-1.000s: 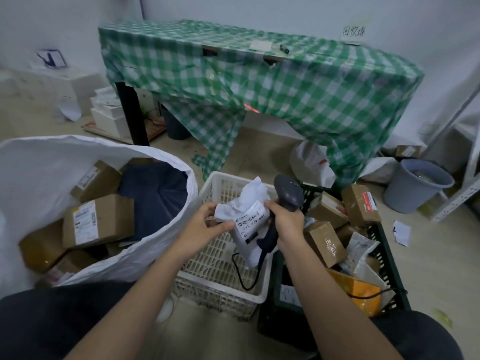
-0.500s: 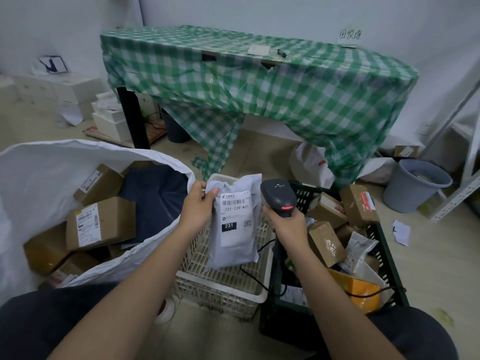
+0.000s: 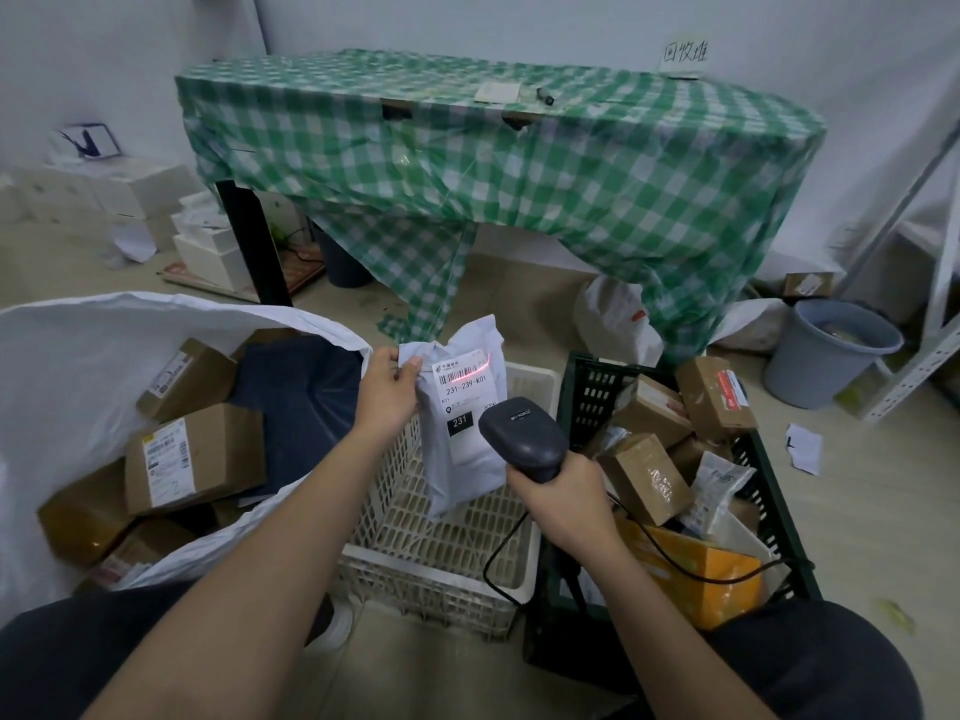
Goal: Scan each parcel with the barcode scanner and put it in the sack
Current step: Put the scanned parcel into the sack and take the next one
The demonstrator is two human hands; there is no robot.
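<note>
1. My left hand point(image 3: 387, 394) pinches the top left corner of a white plastic mailer bag point(image 3: 465, 413), holding it upright over the white crate point(image 3: 441, 537) in the middle of the scene.
2. My right hand point(image 3: 563, 498) is clenched around the handle of the dark barcode scanner point(image 3: 522, 441), just near of the bag; its red line falls across the barcode on the label point(image 3: 462, 379).
3. The bag looks light and soft. Its film is smooth and wrinkled, and it hangs limp from the pinch, so I judge it slippery and easy to swing. A folded corner or the top seam gives the surest hold.
4. The label is flat paper and should stay taut for a clean read.
5. The sack point(image 3: 93, 350) on the left is white woven material with a wide floppy mouth, already holding stiff brown cardboard boxes point(image 3: 192, 457).
6. The dark green crate point(image 3: 769, 491) on the right holds more taped boxes and pouches, rigid lattice walls on both crates.
</note>
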